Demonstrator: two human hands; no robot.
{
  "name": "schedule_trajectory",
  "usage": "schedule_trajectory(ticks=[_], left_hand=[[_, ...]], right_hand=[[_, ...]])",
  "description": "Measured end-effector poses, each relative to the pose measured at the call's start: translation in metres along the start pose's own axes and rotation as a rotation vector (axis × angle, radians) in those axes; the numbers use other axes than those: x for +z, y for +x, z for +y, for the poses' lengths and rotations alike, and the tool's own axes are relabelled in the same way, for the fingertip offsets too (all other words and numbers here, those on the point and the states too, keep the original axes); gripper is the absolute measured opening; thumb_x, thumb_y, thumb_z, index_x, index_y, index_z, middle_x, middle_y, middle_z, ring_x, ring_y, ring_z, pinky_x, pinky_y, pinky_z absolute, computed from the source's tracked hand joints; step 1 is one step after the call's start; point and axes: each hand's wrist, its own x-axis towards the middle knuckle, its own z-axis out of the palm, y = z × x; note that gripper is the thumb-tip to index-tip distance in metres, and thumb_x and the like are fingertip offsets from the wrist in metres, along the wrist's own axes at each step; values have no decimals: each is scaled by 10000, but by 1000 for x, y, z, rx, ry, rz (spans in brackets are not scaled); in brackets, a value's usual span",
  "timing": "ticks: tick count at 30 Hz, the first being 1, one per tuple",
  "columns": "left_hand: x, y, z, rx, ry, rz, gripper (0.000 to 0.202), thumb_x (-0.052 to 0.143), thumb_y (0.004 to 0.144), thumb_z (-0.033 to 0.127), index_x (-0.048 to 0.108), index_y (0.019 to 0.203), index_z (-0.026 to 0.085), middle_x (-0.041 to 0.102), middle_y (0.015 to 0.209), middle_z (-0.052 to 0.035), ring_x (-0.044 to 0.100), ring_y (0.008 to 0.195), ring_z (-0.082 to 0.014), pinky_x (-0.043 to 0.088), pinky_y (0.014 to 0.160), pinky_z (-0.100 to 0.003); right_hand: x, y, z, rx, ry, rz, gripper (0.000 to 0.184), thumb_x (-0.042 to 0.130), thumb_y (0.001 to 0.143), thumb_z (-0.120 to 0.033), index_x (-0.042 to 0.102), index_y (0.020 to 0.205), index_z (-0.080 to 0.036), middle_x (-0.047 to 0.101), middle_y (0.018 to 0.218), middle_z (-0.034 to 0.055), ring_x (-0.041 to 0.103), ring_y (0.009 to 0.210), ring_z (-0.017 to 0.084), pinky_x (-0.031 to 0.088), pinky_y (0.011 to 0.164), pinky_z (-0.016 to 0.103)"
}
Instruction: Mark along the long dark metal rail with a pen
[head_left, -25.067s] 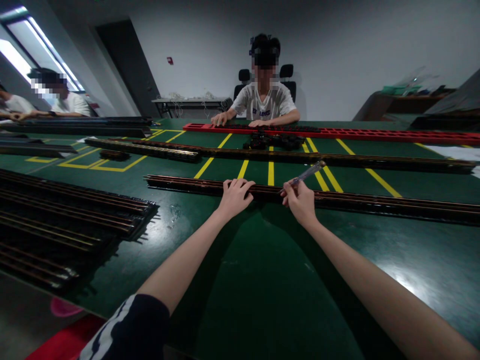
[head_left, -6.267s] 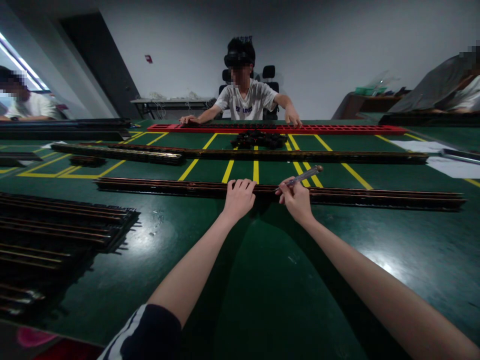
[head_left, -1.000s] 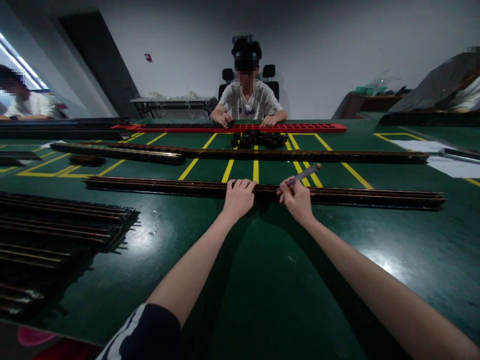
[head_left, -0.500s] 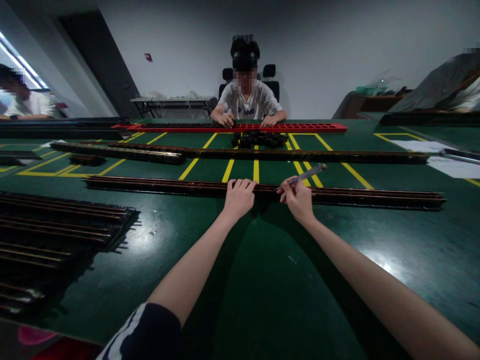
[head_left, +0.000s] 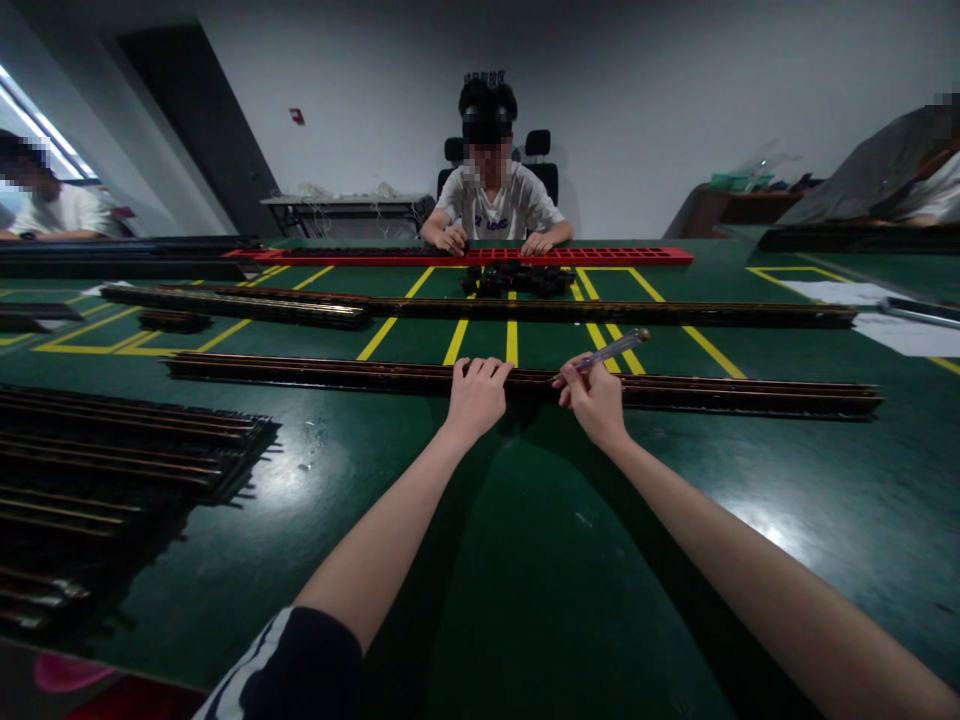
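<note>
A long dark rail point(head_left: 300, 372) with coppery strips lies across the green table point(head_left: 525, 560) in front of me. My left hand point(head_left: 475, 395) rests on the rail, its fingers curled over the top edge. Just to the right, my right hand point(head_left: 592, 398) pinches a thin screwdriver with a clear handle point(head_left: 613, 350), its tip down at the rail and the handle slanting up to the right.
A stack of similar rails point(head_left: 120, 455) lies at my left. Another long rail point(head_left: 675, 312) crosses the table farther back, with a heap of small black parts point(head_left: 517, 280) behind it. A person opposite works at a long red tray point(head_left: 600, 256). Other people sit at far left and far right.
The rail has slid slightly to the left under my hands over the last second. My hands stay in nearly the same place.
</note>
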Motion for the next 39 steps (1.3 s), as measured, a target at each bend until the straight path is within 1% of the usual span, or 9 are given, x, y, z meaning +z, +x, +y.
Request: schedule_trajectory(ticks=[6, 12, 19, 22, 25, 28, 32, 35, 39], left_hand=[[1, 0, 0, 2, -2, 26, 424, 350, 859, 118, 581, 1207, 184, 636, 1189, -78, 540, 1117, -228, 311, 1035, -459], [0, 1, 0, -41, 12, 68, 414, 355, 844, 81, 618, 1147, 188, 668, 1121, -71, 563, 1070, -229, 324, 1013, -461], [-1, 1, -2, -65, -20, 74, 409, 350, 850, 86, 626, 1132, 195, 677, 1114, -62, 573, 1064, -221, 331, 1008, -462], [-1, 0, -4, -65, -42, 71, 389, 360, 859, 120, 624, 1134, 196, 680, 1106, -58, 575, 1058, -215, 331, 1011, -453], [1, -1, -5, -55, -57, 82, 354, 387, 870, 200, 621, 1135, 195, 678, 1104, -54, 575, 1048, -210, 321, 1024, -446], [2, -1, -5, -28, -60, 85, 362, 399, 878, 280, 604, 1163, 192, 665, 1130, -61, 565, 1065, -218, 321, 1025, -445], [3, 1, -5, 26, -52, 38, 400, 409, 879, 362, 570, 1206, 197, 637, 1174, -75, 545, 1098, -234, 347, 999, -438], [3, 1, -5, 35, -32, 21, 405, 420, 877, 388, 563, 1201, 191, 632, 1169, -81, 543, 1094, -238, 367, 974, -433], [4, 1, -4, 29, 9, 37, 386, 422, 884, 377, 561, 1186, 183, 636, 1153, -83, 546, 1081, -239, 380, 951, -429]], right_hand=[[0, 0, 0, -3, -5, 8, 398, 512, 812, -582, 497, 786, -185, 618, 630, 22, 544, 422, 108, 446, 387, 229], [1, 1, 1, 7, 0, 12, 383, 525, 813, -560, 492, 778, -180, 613, 606, 16, 531, 397, 104, 442, 383, 230], [0, 0, -1, 6, 2, -7, 382, 523, 816, -557, 502, 786, -177, 610, 620, 22, 545, 420, 113, 455, 393, 239], [0, 0, -2, 9, -4, -11, 401, 515, 814, -573, 511, 793, -173, 612, 632, 30, 553, 437, 119, 461, 401, 245], [0, 0, -1, 12, -15, -12, 425, 503, 811, -595, 514, 793, -171, 616, 642, 37, 552, 441, 121, 458, 401, 247], [0, 0, -1, 7, -23, -8, 433, 495, 809, -608, 503, 785, -175, 616, 635, 35, 540, 429, 117, 450, 400, 246], [0, 0, -2, -1, -34, -3, 423, 491, 815, -601, 500, 780, -179, 614, 626, 33, 539, 425, 118, 445, 401, 246], [0, 0, -3, 1, -33, -6, 412, 494, 819, -589, 502, 775, -180, 615, 623, 34, 543, 427, 121, 443, 403, 247], [0, 0, -2, 15, -30, -5, 394, 496, 826, -571, 498, 784, -179, 615, 614, 29, 543, 422, 120, 440, 408, 246]])
